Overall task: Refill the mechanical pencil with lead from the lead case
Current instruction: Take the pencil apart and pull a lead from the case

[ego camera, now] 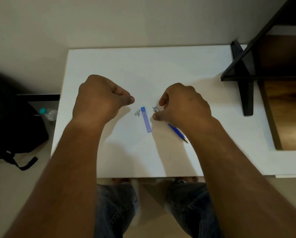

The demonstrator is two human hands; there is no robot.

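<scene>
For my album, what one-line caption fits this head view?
Right hand over a blue pencil, lead case on the white table.

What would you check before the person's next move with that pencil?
1. Pencil under right hand: ok, on the table.
2. Pencil's cap off: ok, small metal parts lie left of the case.
3. Lead case within reach: ok, between the hands.
4. Case open: cannot tell.
5. Left hand holding a lead: cannot tell, fingers pinched.
6. Right-hand grip closed on the pencil: cannot tell.
</scene>
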